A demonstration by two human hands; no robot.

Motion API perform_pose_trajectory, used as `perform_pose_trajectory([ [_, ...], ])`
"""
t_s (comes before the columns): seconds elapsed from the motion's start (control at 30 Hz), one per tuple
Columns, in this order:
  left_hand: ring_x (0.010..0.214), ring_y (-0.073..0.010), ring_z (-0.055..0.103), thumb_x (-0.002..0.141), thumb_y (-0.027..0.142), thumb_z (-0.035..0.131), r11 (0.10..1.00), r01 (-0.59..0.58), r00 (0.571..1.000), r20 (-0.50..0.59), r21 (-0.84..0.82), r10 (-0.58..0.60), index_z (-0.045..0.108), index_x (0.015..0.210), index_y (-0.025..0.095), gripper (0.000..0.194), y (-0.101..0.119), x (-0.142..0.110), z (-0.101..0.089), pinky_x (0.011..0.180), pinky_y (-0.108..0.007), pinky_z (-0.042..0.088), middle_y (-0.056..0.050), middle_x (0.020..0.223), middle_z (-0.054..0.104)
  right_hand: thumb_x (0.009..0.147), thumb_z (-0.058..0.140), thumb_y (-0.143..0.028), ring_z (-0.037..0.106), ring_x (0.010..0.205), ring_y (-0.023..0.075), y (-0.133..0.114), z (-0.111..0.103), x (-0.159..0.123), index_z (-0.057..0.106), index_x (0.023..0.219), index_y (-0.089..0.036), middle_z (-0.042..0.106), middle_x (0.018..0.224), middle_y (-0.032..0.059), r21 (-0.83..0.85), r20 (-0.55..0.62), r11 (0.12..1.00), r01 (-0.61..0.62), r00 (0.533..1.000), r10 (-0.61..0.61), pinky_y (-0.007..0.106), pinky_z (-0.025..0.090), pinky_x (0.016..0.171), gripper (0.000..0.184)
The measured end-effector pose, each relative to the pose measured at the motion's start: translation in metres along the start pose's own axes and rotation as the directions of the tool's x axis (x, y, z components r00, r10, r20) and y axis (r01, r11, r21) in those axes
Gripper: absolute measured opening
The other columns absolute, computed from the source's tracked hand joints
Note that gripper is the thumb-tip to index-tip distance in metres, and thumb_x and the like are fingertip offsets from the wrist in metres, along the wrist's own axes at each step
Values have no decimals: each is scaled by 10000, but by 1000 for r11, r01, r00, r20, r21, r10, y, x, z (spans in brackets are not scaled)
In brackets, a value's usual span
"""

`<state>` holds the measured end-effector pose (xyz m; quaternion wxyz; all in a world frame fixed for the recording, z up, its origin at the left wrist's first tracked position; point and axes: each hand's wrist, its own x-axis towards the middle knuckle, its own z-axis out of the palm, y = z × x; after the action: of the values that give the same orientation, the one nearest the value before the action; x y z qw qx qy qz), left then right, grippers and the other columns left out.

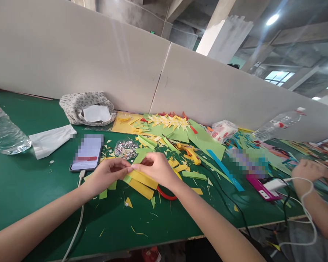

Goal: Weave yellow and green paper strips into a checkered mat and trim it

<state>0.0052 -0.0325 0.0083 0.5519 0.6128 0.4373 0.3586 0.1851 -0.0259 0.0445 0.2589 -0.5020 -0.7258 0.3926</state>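
Observation:
My left hand (109,173) and my right hand (156,168) meet over the green table (30,182), fingertips pinched together on a small piece of green paper (128,178). Just below them lie yellow paper strips (142,183) and more green scraps. Red-handled scissors (166,195) lie partly under my right wrist. A clear dish of googly eyes (125,148) sits just beyond my hands, and a yellow glue gun (190,151) lies to the right of it.
A phone (87,153) on a white cable lies left of my hands. A water bottle (4,133), white paper and a patterned bag (84,105) are at the left. A co-worker's hand (310,169) works at the right beside a pink phone (259,185) and a second bottle (278,125).

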Motion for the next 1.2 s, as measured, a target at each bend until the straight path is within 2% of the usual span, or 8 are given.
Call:
perform_pose_trajectory([
  [0.13, 819, -183, 621, 686, 417, 653, 991, 69, 995, -65, -115, -77, 652, 883, 223, 276, 3, 2, -2, 676, -257, 505, -38, 899, 666, 670, 669, -424, 650, 786, 206, 9, -2, 7, 663, 807, -145, 699, 839, 84, 192, -109, 981, 24, 994, -3, 306, 508, 670, 311],
  [0.2, 858, -190, 629, 664, 407, 678, 984, 93, 992, -72, -152, -105, 651, 912, 218, 313, 3, 3, -4, 718, -266, 508, -48, 931, 677, 666, 671, -431, 655, 800, 213, 13, -2, 9, 666, 838, -146, 701, 862, 92, 238, -150, 971, 29, 989, 7, 316, 514, 689, 333],
  [0.5, 685, -135, 619, 607, 319, 743, 967, 140, 987, -49, -215, -153, 656, 824, 197, 263, 1, 3, -3, 663, -244, 509, -9, 757, 667, 686, 659, -409, 647, 709, 194, 11, 5, 7, 652, 742, -147, 690, 744, 69, 191, -207, 981, 48, 978, -7, 286, 503, 618, 268],
  [0.67, 695, -132, 598, 617, 321, 726, 970, 170, 983, -38, -173, -179, 665, 781, 195, 215, 3, 2, -2, 600, -209, 483, -2, 725, 648, 700, 651, -411, 636, 721, 186, 7, 8, 4, 658, 764, -153, 686, 760, 61, 152, -132, 986, 74, 990, -54, 277, 494, 630, 265],
  [0.77, 644, -115, 580, 583, 269, 745, 968, 179, 982, -31, -175, -187, 663, 771, 194, 218, 2, 3, -1, 579, -193, 460, 15, 673, 633, 698, 647, -431, 618, 677, 174, 7, 11, 3, 646, 719, -155, 669, 705, 47, 114, -133, 991, 66, 990, -50, 265, 479, 597, 278],
  [1.0, 569, -112, 545, 564, 293, 755, 984, 119, 991, -41, -129, -126, 655, 692, 189, 193, -1, 3, 0, 532, -199, 433, 23, 597, 597, 715, 630, -436, 590, 623, 143, 6, 17, 3, 628, 663, -155, 653, 664, 33, 52, -147, 993, 103, 985, -94, 242, 459, 571, 286],
  [1.1, 562, -117, 548, 586, 349, 744, 989, 96, 991, -86, -112, -106, 648, 667, 187, 205, 0, 3, -2, 521, -205, 431, 9, 610, 611, 745, 604, -423, 599, 633, 136, 7, 5, 8, 655, 736, -170, 669, 707, 30, -33, -156, 987, 157, 975, -160, 247, 469, 583, 259],
  [1.2, 601, -116, 570, 607, 368, 741, 977, 73, 979, -173, -200, -108, 640, 705, 196, 223, 0, 4, -8, 556, -199, 455, 2, 672, 636, 772, 575, -412, 615, 649, 144, 17, -25, 16, 666, 800, -187, 681, 739, 29, -161, -226, 971, 180, 951, -213, 263, 479, 596, 245],
])
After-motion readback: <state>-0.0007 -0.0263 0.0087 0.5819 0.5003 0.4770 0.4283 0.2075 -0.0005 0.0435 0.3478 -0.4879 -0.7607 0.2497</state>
